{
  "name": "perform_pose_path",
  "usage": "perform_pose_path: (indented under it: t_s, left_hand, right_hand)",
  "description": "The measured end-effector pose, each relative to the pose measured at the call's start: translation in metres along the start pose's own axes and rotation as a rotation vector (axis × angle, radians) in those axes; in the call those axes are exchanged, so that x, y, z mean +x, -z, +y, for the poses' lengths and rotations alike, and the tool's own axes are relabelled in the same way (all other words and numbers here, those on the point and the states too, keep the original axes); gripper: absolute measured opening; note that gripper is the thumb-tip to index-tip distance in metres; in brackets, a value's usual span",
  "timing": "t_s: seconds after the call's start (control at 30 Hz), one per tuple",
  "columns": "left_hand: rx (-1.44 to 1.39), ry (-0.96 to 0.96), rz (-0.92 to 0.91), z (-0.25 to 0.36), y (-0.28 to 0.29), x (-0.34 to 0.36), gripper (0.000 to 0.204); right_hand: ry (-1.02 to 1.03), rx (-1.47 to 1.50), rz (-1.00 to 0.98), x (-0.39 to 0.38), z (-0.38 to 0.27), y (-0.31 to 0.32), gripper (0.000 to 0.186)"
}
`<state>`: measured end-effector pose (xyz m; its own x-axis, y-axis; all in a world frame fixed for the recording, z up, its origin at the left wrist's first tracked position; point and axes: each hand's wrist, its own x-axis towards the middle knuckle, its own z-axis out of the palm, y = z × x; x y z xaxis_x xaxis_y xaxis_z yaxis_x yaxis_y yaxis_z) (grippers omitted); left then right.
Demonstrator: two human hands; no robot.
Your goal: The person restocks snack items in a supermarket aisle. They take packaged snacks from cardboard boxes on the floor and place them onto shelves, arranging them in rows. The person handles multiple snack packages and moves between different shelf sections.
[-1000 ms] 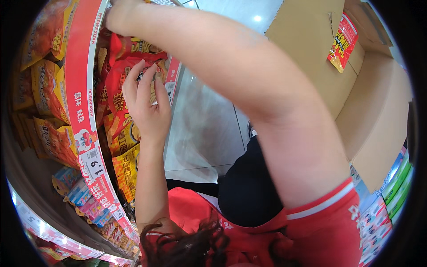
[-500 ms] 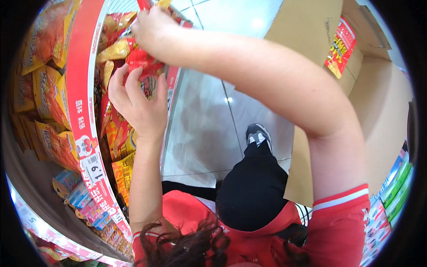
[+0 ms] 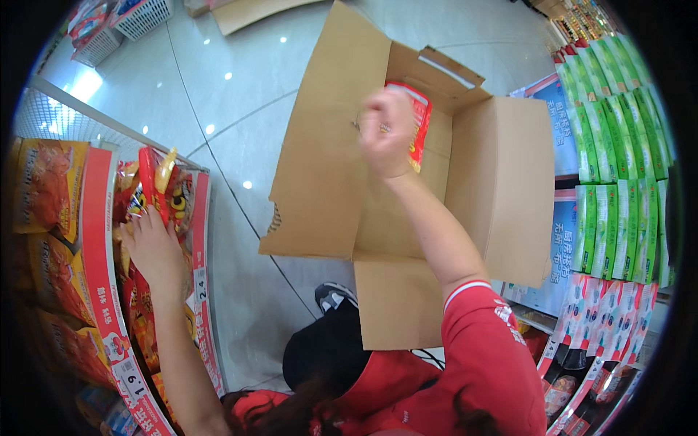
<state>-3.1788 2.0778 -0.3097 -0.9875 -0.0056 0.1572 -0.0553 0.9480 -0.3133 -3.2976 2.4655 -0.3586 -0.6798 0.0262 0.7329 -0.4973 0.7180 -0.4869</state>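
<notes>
My left hand point(image 3: 155, 247) rests with fingers apart on red and yellow snack bags point(image 3: 172, 190) packed in the display bin point(image 3: 200, 283) at the left. My right hand point(image 3: 387, 131) is over the open cardboard box point(image 3: 520, 182) in the middle, its fingers bent and smeared by motion; whether it touches anything is unclear. A red snack bag point(image 3: 418, 131) lies in the box, partly hidden behind that hand.
Orange snack bags point(image 3: 51, 189) fill the leftmost shelf. Green packs point(image 3: 618, 225) and pink-and-white packs point(image 3: 603, 316) stand in rows at the right. White baskets point(image 3: 142, 14) and flattened cardboard point(image 3: 262, 11) lie at the top. My shoe point(image 3: 334, 298) is on the tiled floor point(image 3: 240, 160).
My right hand has left the bin and swung rightward over the box. My left hand stays on the bags. The view has shifted, so the whole box and green packs now show.
</notes>
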Motion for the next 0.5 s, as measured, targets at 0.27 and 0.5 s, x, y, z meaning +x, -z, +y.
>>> perform_pose_path:
  t_s: [0.27,0.5]
  left_hand:
    - [0.006,-0.087,-0.131,0.001,-0.003,-0.009,0.052]
    - [0.091,-0.092,-0.180,0.006,-0.015,-0.020,0.045]
  right_hand:
    - [-1.545,-0.375,-0.133,-0.197,0.245,0.037,0.099]
    - [-1.669,0.345,0.228,-0.168,0.248,0.017,0.025]
